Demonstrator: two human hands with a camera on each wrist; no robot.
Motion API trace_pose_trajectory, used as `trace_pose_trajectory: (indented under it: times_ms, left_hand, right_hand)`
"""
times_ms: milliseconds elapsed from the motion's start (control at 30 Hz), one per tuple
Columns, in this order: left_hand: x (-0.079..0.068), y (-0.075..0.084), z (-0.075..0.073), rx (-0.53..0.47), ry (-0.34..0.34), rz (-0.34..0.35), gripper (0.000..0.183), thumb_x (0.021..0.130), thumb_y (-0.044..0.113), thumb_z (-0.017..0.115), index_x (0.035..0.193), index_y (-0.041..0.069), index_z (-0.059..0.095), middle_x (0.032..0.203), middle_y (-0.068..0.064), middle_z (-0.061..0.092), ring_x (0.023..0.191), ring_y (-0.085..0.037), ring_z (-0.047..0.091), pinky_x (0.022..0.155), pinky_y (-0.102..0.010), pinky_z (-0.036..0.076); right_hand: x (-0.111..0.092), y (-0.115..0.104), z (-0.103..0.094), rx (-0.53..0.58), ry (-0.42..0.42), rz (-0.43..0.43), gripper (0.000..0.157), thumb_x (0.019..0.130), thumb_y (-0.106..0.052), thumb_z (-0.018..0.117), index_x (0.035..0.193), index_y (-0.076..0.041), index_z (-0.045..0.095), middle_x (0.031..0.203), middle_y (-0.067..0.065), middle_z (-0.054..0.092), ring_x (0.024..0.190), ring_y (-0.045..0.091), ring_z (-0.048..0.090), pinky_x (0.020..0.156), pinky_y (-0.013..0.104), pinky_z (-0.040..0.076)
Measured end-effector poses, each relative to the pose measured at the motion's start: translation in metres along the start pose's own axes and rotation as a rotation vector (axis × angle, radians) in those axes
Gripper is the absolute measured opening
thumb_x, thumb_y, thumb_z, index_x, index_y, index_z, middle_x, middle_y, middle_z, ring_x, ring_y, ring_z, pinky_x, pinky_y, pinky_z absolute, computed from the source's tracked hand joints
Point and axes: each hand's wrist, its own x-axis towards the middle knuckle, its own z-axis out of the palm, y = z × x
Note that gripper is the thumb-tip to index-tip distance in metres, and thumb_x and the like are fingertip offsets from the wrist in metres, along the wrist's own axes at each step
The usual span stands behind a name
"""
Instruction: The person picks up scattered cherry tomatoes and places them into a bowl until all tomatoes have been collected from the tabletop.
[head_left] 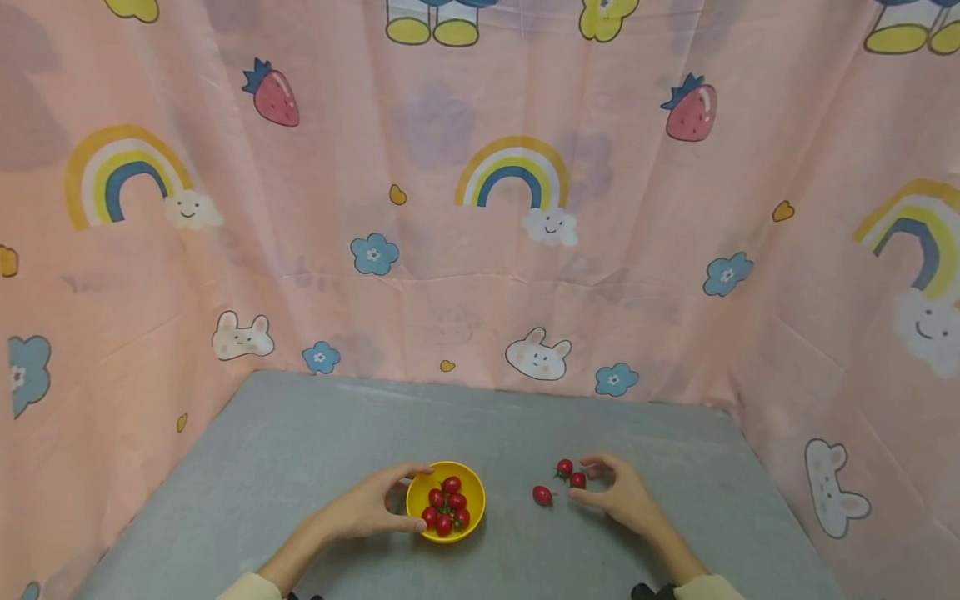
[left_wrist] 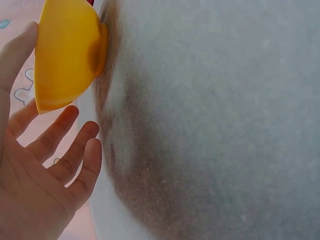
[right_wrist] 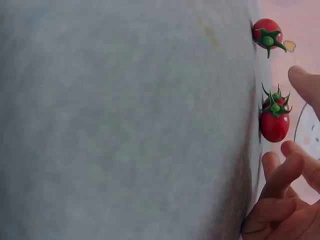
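Observation:
A yellow bowl (head_left: 475,487) with several red cherry tomatoes (head_left: 457,501) in it stands on the grey table. My left hand (head_left: 371,505) holds its left side, thumb and forefinger at the rim. In the left wrist view the other fingers spread below the bowl (left_wrist: 67,55). Three loose cherry tomatoes with green stems lie right of the bowl: a near one (head_left: 542,496), a far one (head_left: 564,467) and a right one (head_left: 577,480). Around the right one, my right hand (head_left: 622,497) has thumb and fingers parted. The right wrist view shows this tomato (right_wrist: 275,126) between them, apart from the fingertips.
A pink curtain (head_left: 420,317) printed with rainbows, strawberries and rabbits hangs behind the grey table (head_left: 337,433) and along both sides. The table's back edge meets the curtain.

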Motion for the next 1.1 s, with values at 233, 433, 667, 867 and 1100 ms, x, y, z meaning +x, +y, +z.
trace_pose_trajectory:
  times_ms: [233, 433, 667, 867, 1100]
  left_hand:
    - [0.0007, -0.0028, 0.0001, 0.021, 0.000, -0.012, 0.066, 0.088, 0.035, 0.082, 0.144, 0.017, 0.053, 0.142, -0.004, 0.054, 0.114, -0.025, 0.057, 0.081, -0.037, 0.052]
    - [0.0008, -0.0036, 0.0003, 0.026, -0.001, -0.015, 0.066, 0.088, 0.035, 0.082, 0.144, 0.017, 0.053, 0.142, -0.004, 0.055, 0.114, -0.025, 0.058, 0.081, -0.037, 0.052]
    - [0.0009, -0.0018, -0.0002, 0.011, 0.000, -0.024, 0.066, 0.087, 0.034, 0.083, 0.144, 0.017, 0.054, 0.141, -0.004, 0.055, 0.114, -0.026, 0.058, 0.081, -0.038, 0.052]
    - [0.0010, -0.0047, -0.0004, 0.027, 0.001, -0.028, 0.066, 0.087, 0.037, 0.082, 0.144, 0.018, 0.054, 0.141, -0.003, 0.055, 0.113, -0.024, 0.058, 0.081, -0.036, 0.052]
    - [0.0012, -0.0060, 0.0001, 0.027, -0.004, -0.019, 0.066, 0.088, 0.037, 0.082, 0.144, 0.017, 0.054, 0.140, -0.004, 0.055, 0.114, -0.025, 0.058, 0.081, -0.036, 0.052]
  right_hand:
    - [0.0010, -0.0032, 0.0045, -0.035, 0.021, 0.009, 0.042, 0.074, -0.022, 0.093, 0.105, -0.004, 0.072, 0.089, 0.003, 0.066, 0.087, 0.021, 0.061, 0.083, 0.043, 0.047]
    - [0.0024, -0.0061, 0.0076, -0.042, 0.038, 0.022, 0.031, 0.074, -0.014, 0.092, 0.097, -0.005, 0.073, 0.083, 0.002, 0.066, 0.080, 0.018, 0.062, 0.076, 0.038, 0.048]
    - [0.0034, -0.0074, 0.0076, -0.046, 0.040, 0.031, 0.029, 0.075, -0.013, 0.091, 0.096, -0.005, 0.073, 0.082, 0.001, 0.066, 0.080, 0.018, 0.061, 0.073, 0.037, 0.048]
    - [0.0041, -0.0085, 0.0069, -0.033, 0.041, 0.038, 0.030, 0.075, -0.013, 0.091, 0.096, -0.004, 0.073, 0.083, 0.002, 0.066, 0.080, 0.019, 0.061, 0.064, 0.036, 0.048]
    - [0.0056, -0.0096, 0.0040, -0.009, 0.033, 0.040, 0.028, 0.077, -0.015, 0.090, 0.096, -0.005, 0.073, 0.083, 0.003, 0.067, 0.082, 0.021, 0.063, 0.061, 0.036, 0.051]
